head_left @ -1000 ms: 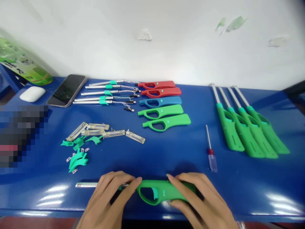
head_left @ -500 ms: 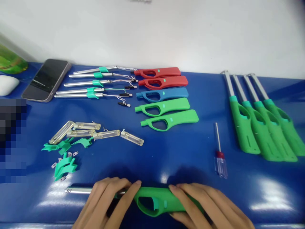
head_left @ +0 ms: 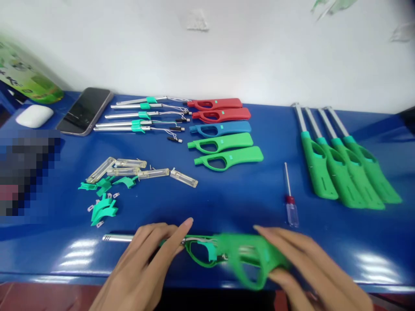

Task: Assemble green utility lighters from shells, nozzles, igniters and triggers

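At the table's front, my left hand is closed around the front of a long-nosed gas lighter, whose metal tube points left. My right hand grips a green handle shell half, blurred and set off to the right of the lighter's other half. Between the hands the opened handle shows thin wires and a teal trigger. Part of the lighter under my left fingers is hidden. Nearest to my left hand lie teal triggers with small pale clips. A screwdriver with a clear handle lies beyond my right hand.
Clear fuel tanks, metal tubes with wires, and red, blue and green shell halves lie on the blue table. Several green lighters stand in a row at right. A phone, white case and bottle are at left.
The green handle shell half has come away to the right in my right hand, exposing the wires and trigger inside. My left hand still holds the lighter's front. The camera view has shifted.
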A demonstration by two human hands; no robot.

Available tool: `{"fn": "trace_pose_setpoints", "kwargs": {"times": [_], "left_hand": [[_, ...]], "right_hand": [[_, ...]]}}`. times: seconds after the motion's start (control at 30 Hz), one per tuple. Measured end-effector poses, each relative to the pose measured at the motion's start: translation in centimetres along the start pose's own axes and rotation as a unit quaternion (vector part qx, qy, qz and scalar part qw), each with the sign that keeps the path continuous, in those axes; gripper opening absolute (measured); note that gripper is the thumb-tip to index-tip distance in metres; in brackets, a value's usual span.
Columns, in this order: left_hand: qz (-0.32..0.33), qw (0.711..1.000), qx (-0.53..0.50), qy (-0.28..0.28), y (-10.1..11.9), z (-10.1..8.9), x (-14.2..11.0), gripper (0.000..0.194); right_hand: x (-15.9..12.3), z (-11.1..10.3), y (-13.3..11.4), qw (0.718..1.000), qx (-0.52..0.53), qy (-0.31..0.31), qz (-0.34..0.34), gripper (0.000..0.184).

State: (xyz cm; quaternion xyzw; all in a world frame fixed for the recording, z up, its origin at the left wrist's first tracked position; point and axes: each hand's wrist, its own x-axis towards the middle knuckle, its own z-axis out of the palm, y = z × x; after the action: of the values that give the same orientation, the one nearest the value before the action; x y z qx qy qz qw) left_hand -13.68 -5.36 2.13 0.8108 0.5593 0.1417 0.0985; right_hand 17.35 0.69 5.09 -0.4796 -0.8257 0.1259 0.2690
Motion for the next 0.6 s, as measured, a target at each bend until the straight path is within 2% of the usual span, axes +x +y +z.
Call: {"fn": "trace_pose_setpoints", "kwargs": {"times": [0.1,0.23,0.33,0.4,0.5,0.6], "left_hand": [[0.014,1.0,-0.005,0.012,-0.1,0.2,-0.1,0.064],[-0.002,0.999,-0.013,0.035,0.6,0.0,0.6,0.059],[0.005,0.998,-0.036,0.057,1.6,-0.3,1.5,0.051],[0.018,0.996,-0.056,0.068,2.1,-0.3,2.0,0.045],[0.029,0.995,-0.06,0.073,2.5,0.0,2.5,0.04],[0.034,0.996,-0.051,0.072,2.5,0.4,2.8,0.036]], "right_hand": [[0.5,-0.3,0.8,0.998,-0.013,0.051,0.041,0.034],[1.9,0.9,1.7,0.99,-0.09,0.103,0.03,0.024],[2.4,1.6,2.0,0.989,-0.117,0.09,0.007,0.024],[2.3,1.6,1.8,0.991,-0.099,0.087,-0.001,0.024],[1.5,1.1,0.7,0.997,-0.013,0.064,-0.035,0.025],[0.8,1.0,-0.7,0.996,0.061,-0.007,-0.059,0.026]]}}
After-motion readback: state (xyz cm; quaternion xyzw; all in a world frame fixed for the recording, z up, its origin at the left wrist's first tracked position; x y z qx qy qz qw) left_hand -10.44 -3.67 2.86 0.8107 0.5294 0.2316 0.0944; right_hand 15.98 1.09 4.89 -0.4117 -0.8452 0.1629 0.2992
